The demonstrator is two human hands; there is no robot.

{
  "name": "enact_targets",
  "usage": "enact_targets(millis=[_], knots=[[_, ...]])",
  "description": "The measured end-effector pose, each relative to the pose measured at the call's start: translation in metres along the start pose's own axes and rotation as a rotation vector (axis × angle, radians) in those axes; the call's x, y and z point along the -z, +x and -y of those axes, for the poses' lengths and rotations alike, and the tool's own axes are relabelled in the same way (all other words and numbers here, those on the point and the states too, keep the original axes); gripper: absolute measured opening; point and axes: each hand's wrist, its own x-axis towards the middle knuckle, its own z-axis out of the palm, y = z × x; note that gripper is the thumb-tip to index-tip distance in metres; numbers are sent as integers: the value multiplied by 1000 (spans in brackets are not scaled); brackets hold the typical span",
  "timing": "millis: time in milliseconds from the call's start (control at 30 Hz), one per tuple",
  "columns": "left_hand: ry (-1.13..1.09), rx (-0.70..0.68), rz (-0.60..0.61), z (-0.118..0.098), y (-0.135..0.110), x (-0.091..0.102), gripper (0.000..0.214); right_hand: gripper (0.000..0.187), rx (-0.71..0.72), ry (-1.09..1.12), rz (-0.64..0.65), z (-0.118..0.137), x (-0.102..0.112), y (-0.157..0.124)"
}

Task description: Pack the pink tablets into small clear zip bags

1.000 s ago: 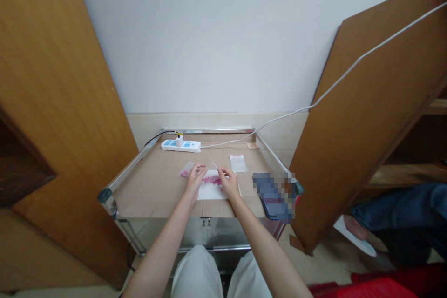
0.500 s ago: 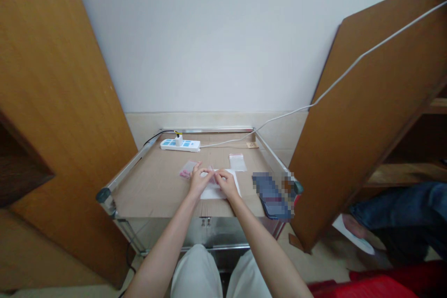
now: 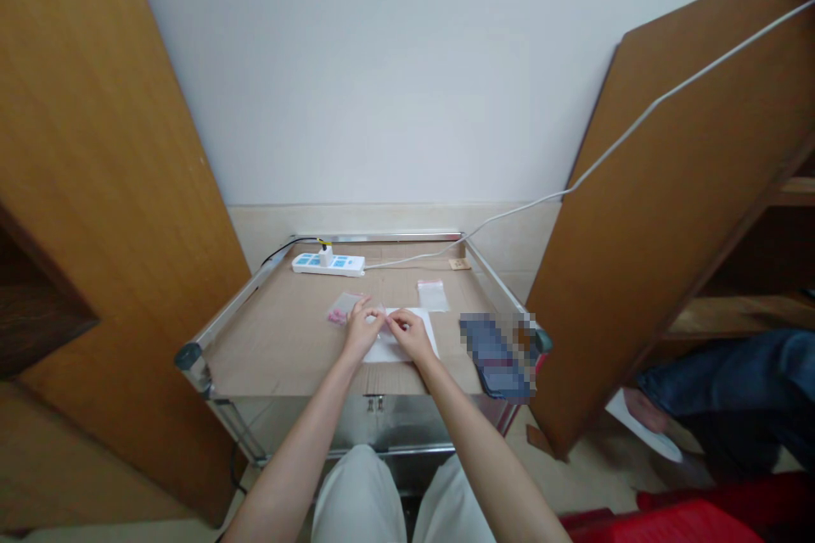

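Over a white sheet of paper [image 3: 423, 349], my left hand [image 3: 362, 333] and my right hand [image 3: 411, 334] meet with fingertips pinched together. Between them is a small clear plastic bag [image 3: 384, 312] with a pinkish edge, mostly covered by the fingers. Just left of my left hand lies a clear bag [image 3: 347, 303] with small pink pieces [image 3: 337, 316] at its lower edge. Beyond my right hand, flat on the cardboard-covered tabletop [image 3: 273, 348], are clear plastic bags [image 3: 434, 297] with a reddish strip along the top.
A white power strip [image 3: 329, 265] with a plug sits at the back left, its white cable running right. Dark, pixelated item [image 3: 497, 356] lies at the right edge. Metal rails [image 3: 503, 280] border the table. Another person's leg [image 3: 732, 382] shows at far right.
Both hands have shifted very slightly left, still pinched together at the small bag. The other things on the table stay where they were.
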Motion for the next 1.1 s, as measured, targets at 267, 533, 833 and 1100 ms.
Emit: enact_targets(millis=[267,533,833,1100], knots=[[122,-93,-90,3,-6,-5,8,10,-1,-82,-9,-3,-2,-1],[208,-121,-118,-2,-11,-4,10,14,39,-171,5,-1,-5,-2],[245,-130,-111,-10,-10,-4,14,16,46,-254,7,1,-3,-3],[266,-123,-112,-14,-9,-7,13,19,50,-302,-9,5,-3,-4]])
